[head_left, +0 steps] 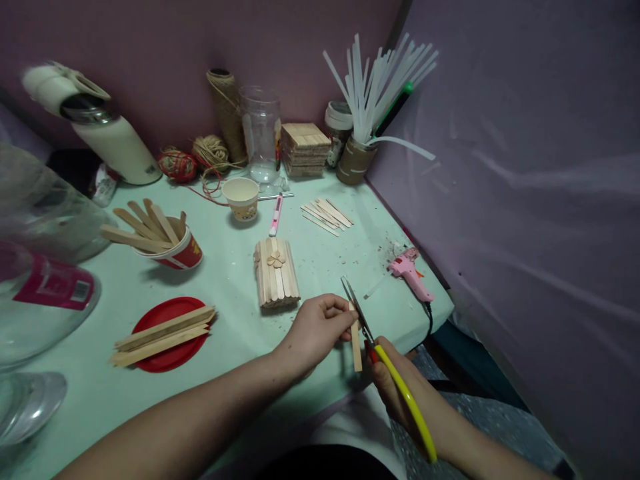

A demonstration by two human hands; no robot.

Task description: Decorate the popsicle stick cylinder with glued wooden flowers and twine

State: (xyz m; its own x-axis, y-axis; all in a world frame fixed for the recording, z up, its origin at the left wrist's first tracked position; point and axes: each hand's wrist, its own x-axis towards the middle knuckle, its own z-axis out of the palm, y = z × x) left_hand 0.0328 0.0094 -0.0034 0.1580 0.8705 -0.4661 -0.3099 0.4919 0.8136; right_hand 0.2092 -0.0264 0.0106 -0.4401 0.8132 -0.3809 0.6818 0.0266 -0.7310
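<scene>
My left hand (320,328) pinches a short wooden craft stick (356,347) that hangs upright near the table's front edge. My right hand (395,383) grips yellow-handled scissors (385,360); their open blades (356,305) straddle the top of the stick right by my left fingertips. Just beyond my hands lies a small panel of glued sticks (276,273) with a wooden flower shape on it.
A pink glue gun (410,273) lies at the right edge. A red lid (170,333) bears long sticks, and a red cup (177,250) holds more. Loose sticks (327,215), a paper cup (241,198), a pink knife (275,215), twine, a jar and glue rods stand behind.
</scene>
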